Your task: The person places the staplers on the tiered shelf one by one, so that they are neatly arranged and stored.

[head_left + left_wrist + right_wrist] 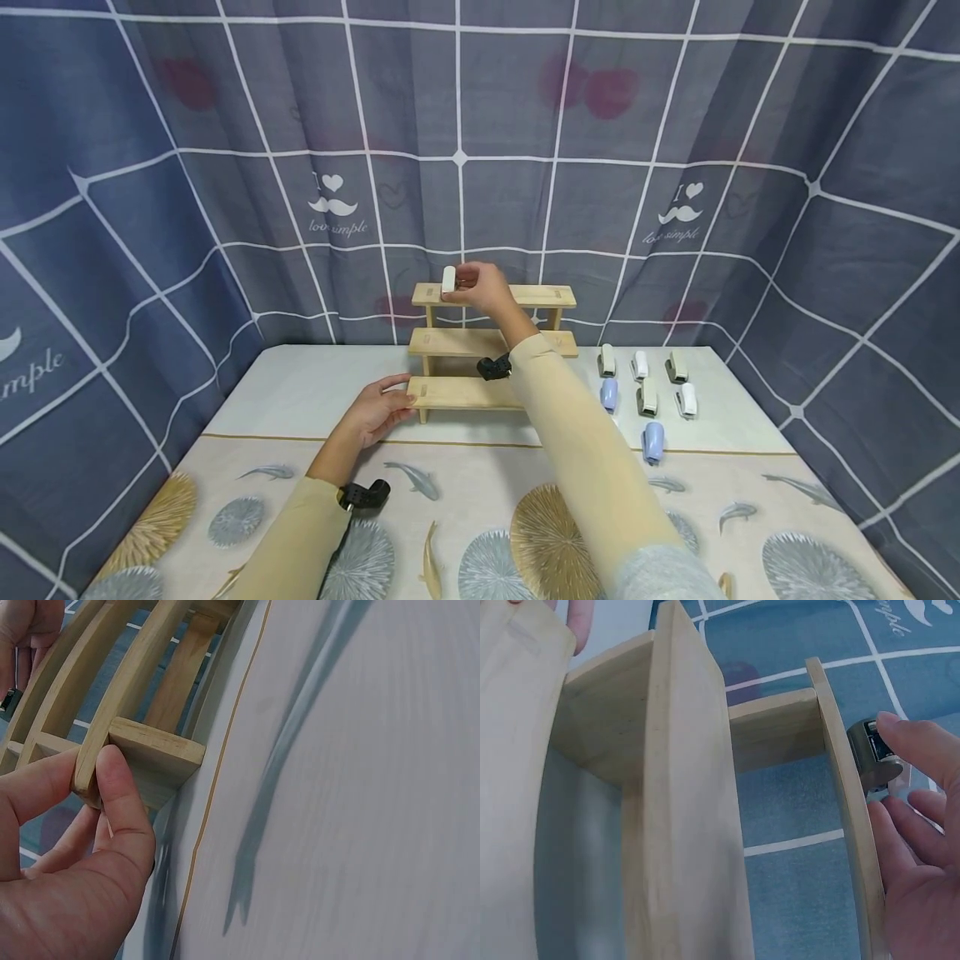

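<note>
Stapler (448, 282) at frame centre is pinched by the right hand (483, 286) at the top board (542, 295) of a 3-tier wooden stand (456, 342); the left hand (380, 408) grips its lowest board (465, 393) (likely steadying it).

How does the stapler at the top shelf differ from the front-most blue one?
Color: the held stapler is whitish; the blue stapler is blue.
Place: held stapler at the top shelf, blue stapler on the table.
Contact: the right hand grips the held stapler; neither hand touches the blue stapler.
Shared: elongated shape.
</note>
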Demonstrator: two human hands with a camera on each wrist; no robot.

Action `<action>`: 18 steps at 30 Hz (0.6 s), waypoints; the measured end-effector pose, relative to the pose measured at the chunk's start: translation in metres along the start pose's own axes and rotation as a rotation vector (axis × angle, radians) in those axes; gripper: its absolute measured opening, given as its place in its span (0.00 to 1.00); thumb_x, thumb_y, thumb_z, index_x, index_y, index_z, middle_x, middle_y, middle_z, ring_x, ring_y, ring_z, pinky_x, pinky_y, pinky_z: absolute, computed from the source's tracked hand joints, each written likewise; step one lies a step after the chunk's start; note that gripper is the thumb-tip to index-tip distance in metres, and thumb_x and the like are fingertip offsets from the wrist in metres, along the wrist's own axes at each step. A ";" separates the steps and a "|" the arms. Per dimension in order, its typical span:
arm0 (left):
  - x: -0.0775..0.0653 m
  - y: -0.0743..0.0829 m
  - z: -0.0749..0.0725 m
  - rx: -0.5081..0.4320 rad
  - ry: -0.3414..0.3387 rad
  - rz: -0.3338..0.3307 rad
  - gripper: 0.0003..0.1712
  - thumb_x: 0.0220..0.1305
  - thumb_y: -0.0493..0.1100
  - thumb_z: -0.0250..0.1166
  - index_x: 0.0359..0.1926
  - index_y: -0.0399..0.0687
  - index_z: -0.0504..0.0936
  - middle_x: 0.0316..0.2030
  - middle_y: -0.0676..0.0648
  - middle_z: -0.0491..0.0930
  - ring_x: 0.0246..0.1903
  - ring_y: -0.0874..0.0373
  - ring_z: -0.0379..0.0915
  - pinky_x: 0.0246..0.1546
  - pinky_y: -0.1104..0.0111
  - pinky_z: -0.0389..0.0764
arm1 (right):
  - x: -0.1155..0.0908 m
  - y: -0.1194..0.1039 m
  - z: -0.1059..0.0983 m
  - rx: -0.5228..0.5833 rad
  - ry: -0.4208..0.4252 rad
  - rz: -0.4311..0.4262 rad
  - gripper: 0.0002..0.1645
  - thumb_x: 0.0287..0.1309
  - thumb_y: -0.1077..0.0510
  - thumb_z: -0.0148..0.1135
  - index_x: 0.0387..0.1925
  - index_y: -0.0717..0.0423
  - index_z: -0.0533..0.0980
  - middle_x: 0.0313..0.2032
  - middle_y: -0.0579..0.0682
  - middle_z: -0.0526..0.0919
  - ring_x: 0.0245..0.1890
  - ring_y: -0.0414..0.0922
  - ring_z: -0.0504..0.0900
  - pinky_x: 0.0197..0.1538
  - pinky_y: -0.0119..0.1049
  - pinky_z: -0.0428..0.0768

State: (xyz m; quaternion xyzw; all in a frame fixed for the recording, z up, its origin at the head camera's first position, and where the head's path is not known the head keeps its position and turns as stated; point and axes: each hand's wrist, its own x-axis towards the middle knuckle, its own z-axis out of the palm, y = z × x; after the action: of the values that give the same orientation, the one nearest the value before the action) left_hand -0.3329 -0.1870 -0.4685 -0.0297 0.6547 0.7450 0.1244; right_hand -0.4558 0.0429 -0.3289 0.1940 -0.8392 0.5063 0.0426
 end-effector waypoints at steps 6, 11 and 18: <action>-0.001 0.000 0.001 -0.007 -0.009 0.008 0.39 0.68 0.26 0.61 0.77 0.34 0.58 0.42 0.45 0.81 0.35 0.61 0.83 0.40 0.74 0.88 | -0.015 0.001 -0.006 0.061 0.020 -0.024 0.39 0.54 0.56 0.79 0.65 0.61 0.75 0.62 0.57 0.82 0.61 0.52 0.82 0.64 0.41 0.83; -0.001 0.000 0.001 -0.009 -0.015 0.014 0.40 0.68 0.26 0.61 0.77 0.33 0.57 0.42 0.45 0.81 0.36 0.61 0.83 0.41 0.73 0.88 | -0.027 0.003 -0.013 0.080 0.029 -0.075 0.37 0.56 0.57 0.77 0.65 0.64 0.75 0.62 0.59 0.81 0.61 0.54 0.82 0.63 0.43 0.83; -0.001 -0.001 0.001 0.001 0.001 0.008 0.38 0.67 0.26 0.61 0.76 0.35 0.60 0.43 0.44 0.81 0.36 0.61 0.84 0.40 0.73 0.88 | -0.050 0.009 -0.025 0.140 0.054 -0.094 0.36 0.56 0.56 0.77 0.65 0.61 0.76 0.63 0.61 0.80 0.61 0.55 0.82 0.62 0.44 0.84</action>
State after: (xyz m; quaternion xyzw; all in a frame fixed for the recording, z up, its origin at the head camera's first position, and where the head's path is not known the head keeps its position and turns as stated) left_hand -0.3321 -0.1858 -0.4691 -0.0274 0.6553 0.7451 0.1212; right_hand -0.4164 0.0825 -0.3375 0.2217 -0.7904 0.5661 0.0753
